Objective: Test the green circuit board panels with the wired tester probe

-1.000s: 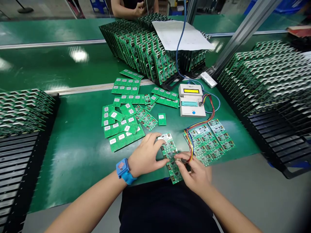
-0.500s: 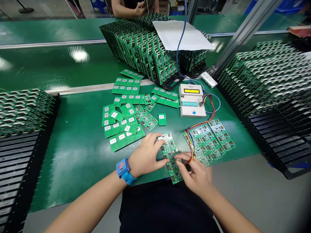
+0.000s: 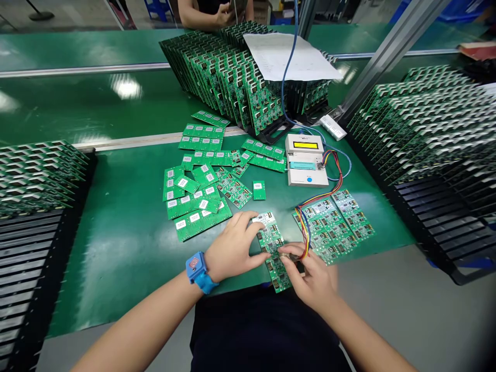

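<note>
A narrow green circuit board panel (image 3: 274, 236) lies at the table's front edge, its near end jutting over. My left hand (image 3: 235, 244), with a blue watch on the wrist, grips the panel's left side between thumb and fingers. Pinched in my right hand (image 3: 312, 276) is a wired probe connector (image 3: 291, 255), held against the middle of the panel; its tip is mostly hidden by fingers. Coloured wires (image 3: 304, 227) run from it to a white programmer (image 3: 307, 175) with a lit yellow display and a blue button.
Loose boards with white labels (image 3: 199, 201) lie left of centre. More panels (image 3: 329, 227) rest by my right hand. Racks of upright boards stand at left (image 3: 34, 181), right (image 3: 426, 124) and back (image 3: 232, 77); paper (image 3: 290, 57) covers part of the back one. A person's hand (image 3: 225, 14) shows beyond.
</note>
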{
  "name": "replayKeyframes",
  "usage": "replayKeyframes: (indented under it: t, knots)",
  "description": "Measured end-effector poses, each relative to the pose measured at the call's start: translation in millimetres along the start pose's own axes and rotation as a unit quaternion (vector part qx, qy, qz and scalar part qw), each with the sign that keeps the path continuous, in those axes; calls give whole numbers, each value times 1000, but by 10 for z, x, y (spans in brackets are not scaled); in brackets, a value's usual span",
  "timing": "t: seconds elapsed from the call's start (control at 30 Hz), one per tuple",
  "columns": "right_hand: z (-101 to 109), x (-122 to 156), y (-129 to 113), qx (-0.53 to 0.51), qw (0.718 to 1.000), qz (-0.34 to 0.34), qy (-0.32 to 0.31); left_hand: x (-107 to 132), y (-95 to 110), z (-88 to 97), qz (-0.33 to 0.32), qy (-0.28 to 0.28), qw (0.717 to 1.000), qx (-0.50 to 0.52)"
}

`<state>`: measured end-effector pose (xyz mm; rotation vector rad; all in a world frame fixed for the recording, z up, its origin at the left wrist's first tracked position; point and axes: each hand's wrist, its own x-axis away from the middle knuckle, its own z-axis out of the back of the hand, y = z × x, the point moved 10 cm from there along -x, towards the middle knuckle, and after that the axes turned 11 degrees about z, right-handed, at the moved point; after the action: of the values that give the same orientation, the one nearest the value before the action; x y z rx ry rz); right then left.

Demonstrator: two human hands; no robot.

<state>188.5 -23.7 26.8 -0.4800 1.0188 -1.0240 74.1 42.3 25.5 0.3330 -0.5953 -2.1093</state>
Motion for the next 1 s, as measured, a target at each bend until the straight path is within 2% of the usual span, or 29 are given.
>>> replayKeyframes:
  t: [0.6, 0.77, 1.0]
  knots:
    - [65, 21, -7, 27, 999, -9, 15, -6, 6, -5, -25, 1, 1000, 6]
    - [94, 94, 109, 19, 997, -79, -5, -3, 6, -20, -32, 2, 999, 3]
    - [160, 332, 116, -70, 988, -140, 12, -2, 13, -26, -33, 2, 999, -11]
